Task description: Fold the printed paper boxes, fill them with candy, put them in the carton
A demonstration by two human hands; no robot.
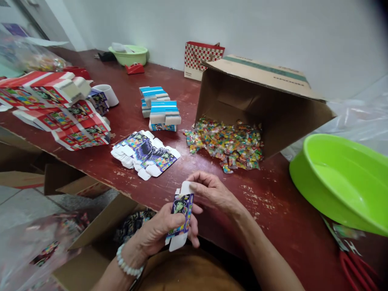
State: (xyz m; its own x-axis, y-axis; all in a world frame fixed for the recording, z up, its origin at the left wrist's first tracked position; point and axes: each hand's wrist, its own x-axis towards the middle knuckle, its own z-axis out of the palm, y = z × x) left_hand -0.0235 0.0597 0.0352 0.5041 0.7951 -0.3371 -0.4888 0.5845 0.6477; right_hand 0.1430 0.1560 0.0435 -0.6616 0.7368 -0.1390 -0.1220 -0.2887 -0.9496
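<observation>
A small purple printed candy box (182, 210) with white end flaps is in my left hand (165, 222), thumb across its front and fingers behind. My right hand (212, 192) pinches the white flap at the box's upper end between thumb and fingers. Both end flaps stick out. Beyond my hands lies a stack of flattened purple box blanks (147, 153). Small wrapped candies (227, 141) spill in a heap out of a cardboard carton (257, 97) tipped on its side.
Blue boxes (163, 109) and red box stacks (75, 121) stand along the dark red table (169, 81). A green basin (333, 190) and red-handled scissors (357, 266) are at right. Below the left edge sit open cartons (100, 218). Farther back are a red tape dispenser (135, 68) and checkered bag (194, 60).
</observation>
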